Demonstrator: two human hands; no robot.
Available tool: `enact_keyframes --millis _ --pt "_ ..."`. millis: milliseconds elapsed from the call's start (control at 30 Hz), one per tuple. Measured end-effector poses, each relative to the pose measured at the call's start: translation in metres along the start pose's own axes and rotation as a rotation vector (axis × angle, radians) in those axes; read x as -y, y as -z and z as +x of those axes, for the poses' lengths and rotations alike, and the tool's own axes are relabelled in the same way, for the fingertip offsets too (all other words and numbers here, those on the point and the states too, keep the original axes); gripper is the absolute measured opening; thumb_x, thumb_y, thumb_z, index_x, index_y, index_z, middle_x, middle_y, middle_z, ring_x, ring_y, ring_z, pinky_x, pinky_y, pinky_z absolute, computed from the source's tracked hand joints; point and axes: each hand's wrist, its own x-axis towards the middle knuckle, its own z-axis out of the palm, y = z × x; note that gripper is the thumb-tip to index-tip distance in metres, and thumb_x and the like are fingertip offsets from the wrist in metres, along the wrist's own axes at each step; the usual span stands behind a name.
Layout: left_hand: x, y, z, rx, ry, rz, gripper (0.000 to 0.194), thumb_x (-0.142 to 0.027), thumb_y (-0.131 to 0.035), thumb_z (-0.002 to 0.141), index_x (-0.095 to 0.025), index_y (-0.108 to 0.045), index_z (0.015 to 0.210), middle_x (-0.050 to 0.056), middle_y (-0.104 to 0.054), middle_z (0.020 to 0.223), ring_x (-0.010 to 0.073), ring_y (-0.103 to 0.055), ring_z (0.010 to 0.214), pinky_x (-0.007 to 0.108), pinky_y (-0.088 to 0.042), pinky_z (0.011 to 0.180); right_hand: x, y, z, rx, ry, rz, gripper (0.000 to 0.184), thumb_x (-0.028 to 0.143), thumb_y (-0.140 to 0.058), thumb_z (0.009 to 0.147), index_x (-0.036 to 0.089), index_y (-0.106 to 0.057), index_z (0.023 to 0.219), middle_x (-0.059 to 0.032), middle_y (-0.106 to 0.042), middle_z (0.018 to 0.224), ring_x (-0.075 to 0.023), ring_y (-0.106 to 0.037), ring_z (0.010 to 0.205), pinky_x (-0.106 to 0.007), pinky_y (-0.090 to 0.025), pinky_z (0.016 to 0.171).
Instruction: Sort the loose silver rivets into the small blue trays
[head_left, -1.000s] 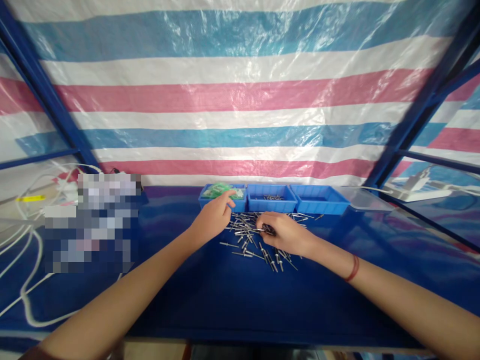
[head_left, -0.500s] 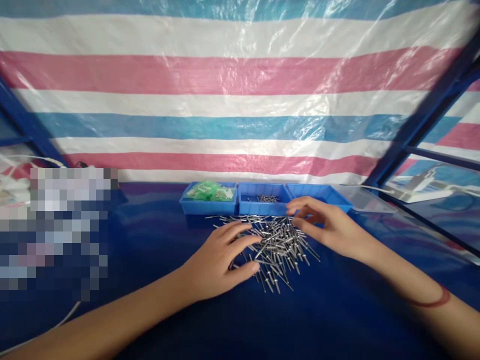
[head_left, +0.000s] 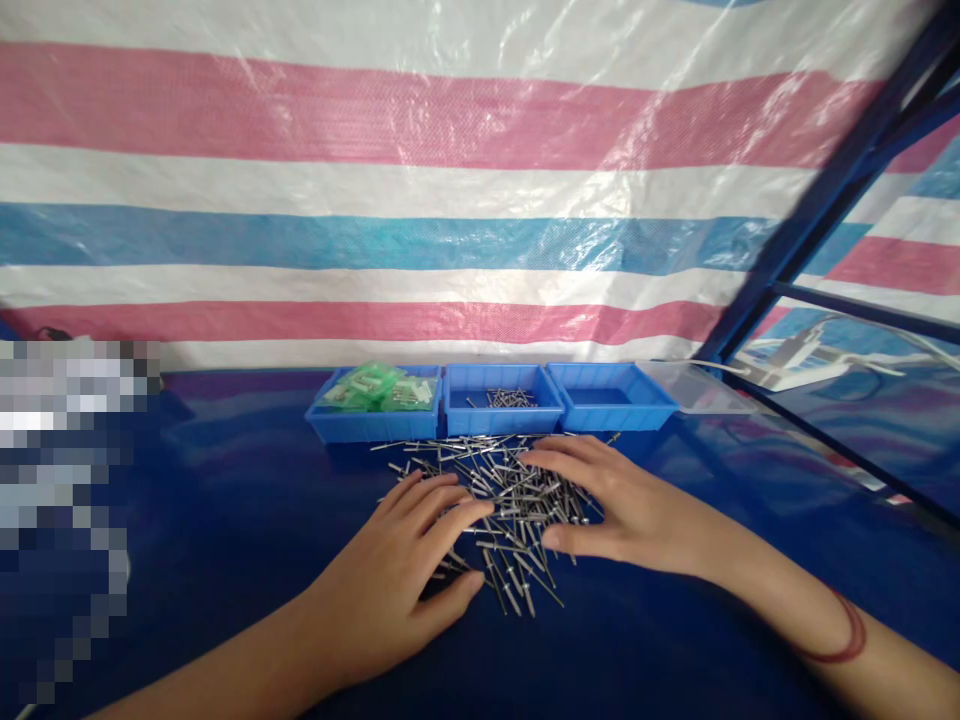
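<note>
A loose pile of metal blind rivets (head_left: 517, 520) lies on the dark blue tabletop in front of me. My left hand (head_left: 420, 550) is spread over the pile's left side, thumb apart from the fingers, holding nothing I can see. Over the right side rests my right hand (head_left: 611, 500), its thumb and fingers likewise apart around the rivets. Both hands hide part of the pile. Just behind it stands a blue bin (head_left: 504, 422) with a small heap of rivets inside.
Left of the middle bin, another blue bin (head_left: 375, 430) holds green packets (head_left: 371, 385). A third blue bin (head_left: 615, 412) stands to the right, beside a clear plastic sheet (head_left: 705, 388). A striped tarp (head_left: 450, 190) hangs behind. Blue metal posts (head_left: 817, 210) and a white power strip (head_left: 799, 360) are at the right.
My right hand has come down from beside the bins onto the pile's right side, its fingers spreading. My left hand stays at the left side. The whole view has shifted slightly.
</note>
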Motion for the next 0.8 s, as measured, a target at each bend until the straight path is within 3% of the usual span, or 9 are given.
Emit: enact_keyframes --millis 100,300,467,633,800 --pt "0.0 -0.001 0.0 -0.031 0.02 -0.004 0.037 -0.029 -0.046 0.086 -0.024 -0.049 0.123 0.006 -0.055 0.119 0.022 -0.048 0.113 0.043 -0.037 0.101 0.006 -0.009 0.0 0.034 0.005 -0.041 0.053 0.052 -0.054 0.078 0.028 -0.05 0.125 -0.0093 -0.049 0.129 -0.0299 -0.042 0.12 -0.051 -0.037 0.095" --pt "0.003 -0.003 0.0 -0.073 0.098 -0.09 0.029 -0.024 -0.043 0.088 -0.024 -0.052 0.115 0.004 -0.058 0.112 0.0189 -0.052 0.108 0.036 -0.043 0.095 0.002 -0.012 0.002 -0.027 0.014 -0.007 0.028 0.028 -0.052 0.084 0.025 -0.058 0.11 -0.0076 -0.057 0.113 -0.023 -0.051 0.109 -0.043 -0.044 0.09" --pt "0.006 -0.006 -0.001 -0.111 0.21 -0.175 0.037 -0.023 -0.042 0.088 -0.027 -0.043 0.125 0.003 -0.054 0.12 0.0181 -0.052 0.11 0.033 -0.045 0.095 0.0 -0.016 0.005 -0.091 0.008 0.057 0.025 0.011 -0.05 0.079 0.023 -0.059 0.099 -0.0056 -0.06 0.104 -0.019 -0.055 0.1 -0.037 -0.047 0.086" --pt "0.01 -0.002 -0.001 -0.143 0.251 -0.166 0.051 -0.027 -0.048 0.085 -0.029 -0.033 0.134 0.005 -0.045 0.131 0.0215 -0.046 0.119 0.037 -0.041 0.1 0.001 -0.018 0.008 -0.2 -0.032 0.157 0.021 0.01 -0.049 0.078 0.022 -0.06 0.092 -0.0045 -0.063 0.099 -0.016 -0.06 0.091 -0.03 -0.051 0.076" --pt "0.024 0.016 -0.007 -0.044 0.098 0.003 0.074 -0.048 -0.062 0.073 -0.031 -0.029 0.137 0.006 -0.034 0.14 0.0305 -0.035 0.127 0.047 -0.035 0.103 0.003 -0.012 0.007 -0.321 -0.138 0.228 0.016 0.018 -0.049 0.081 0.021 -0.062 0.089 -0.0046 -0.065 0.094 -0.0162 -0.063 0.085 -0.028 -0.053 0.069"
